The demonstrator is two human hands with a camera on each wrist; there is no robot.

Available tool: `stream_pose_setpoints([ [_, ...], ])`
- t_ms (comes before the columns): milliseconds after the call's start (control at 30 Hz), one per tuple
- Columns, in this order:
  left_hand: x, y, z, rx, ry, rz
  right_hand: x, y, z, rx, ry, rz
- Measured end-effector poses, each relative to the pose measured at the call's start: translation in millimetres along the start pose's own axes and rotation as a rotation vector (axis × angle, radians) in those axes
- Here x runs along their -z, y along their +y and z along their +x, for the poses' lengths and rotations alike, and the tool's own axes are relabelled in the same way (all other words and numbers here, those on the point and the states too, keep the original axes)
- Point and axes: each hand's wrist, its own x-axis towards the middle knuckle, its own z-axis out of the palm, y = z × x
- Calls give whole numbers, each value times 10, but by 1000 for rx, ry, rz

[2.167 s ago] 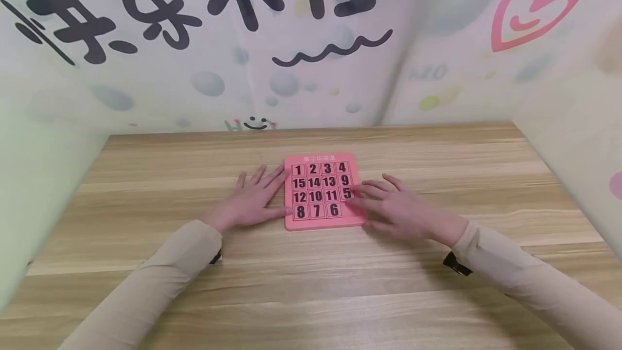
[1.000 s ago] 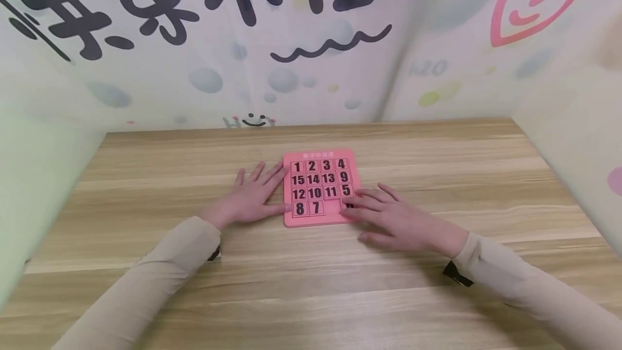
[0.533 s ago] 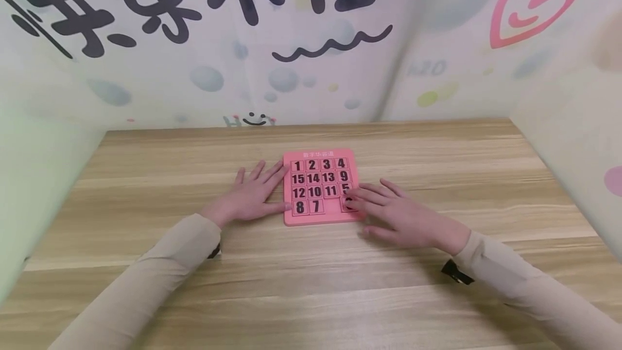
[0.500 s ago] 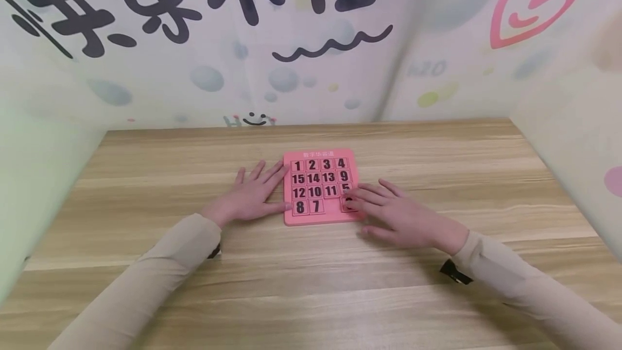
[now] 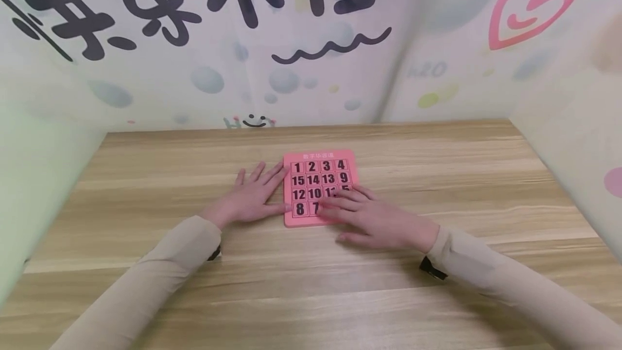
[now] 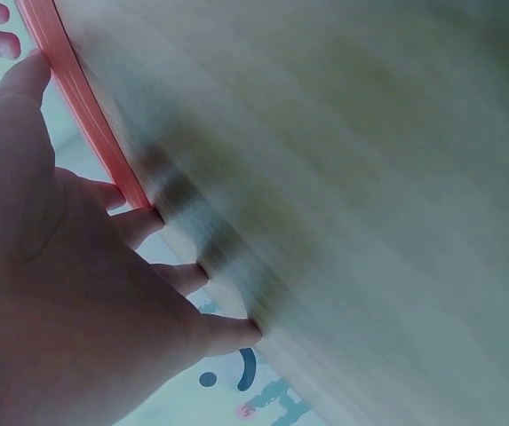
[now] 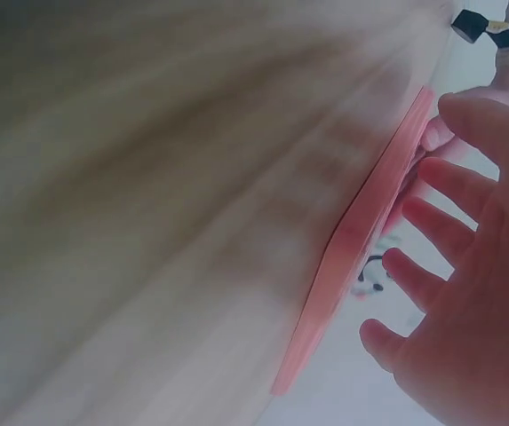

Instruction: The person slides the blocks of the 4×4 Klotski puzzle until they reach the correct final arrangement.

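Note:
A pink number slide puzzle (image 5: pixel 320 155) lies flat on the wooden table, its tiles printed with black numerals. My left hand (image 5: pixel 250 199) rests spread beside it, with thumb and index finger touching the left edge; the left wrist view has these fingers against the pink side (image 6: pixel 85 106). Over the lower right part of the puzzle reaches my right hand (image 5: pixel 371 220), fingers extended, fingertips near the 7 and 11 tiles. It covers the bottom row right of the 7 and part of the 5. In the right wrist view the fingers hover along the puzzle's edge (image 7: pixel 352 240).
The wooden table (image 5: pixel 311 296) runs back to a white wall (image 5: pixel 160 69) printed with black characters, bubbles and a pink heart. Side walls stand at left and right. A black strap (image 5: pixel 432 269) shows under the right sleeve.
Earlier the 6 tile slid right into the bottom right corner, leaving a gap beside the 7. Since then my right hand has moved left over that gap. My left hand has stayed put.

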Motion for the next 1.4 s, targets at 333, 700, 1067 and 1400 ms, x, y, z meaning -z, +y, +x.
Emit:
stream_pose_setpoints([
  [333,-46,-46,-19,9,14,6,-23,-82,148,-11,-63,-26],
  [700,-62,-62,-5,5,11,-3,-16,-30,9,-46,-41,14],
  [1067,-56,-28,7,4,8,-10,-17,24,-113,-65,-22,46],
  [1400,-32,-26,13,3,9,-8,64,52,-113,-59,37,1],
])
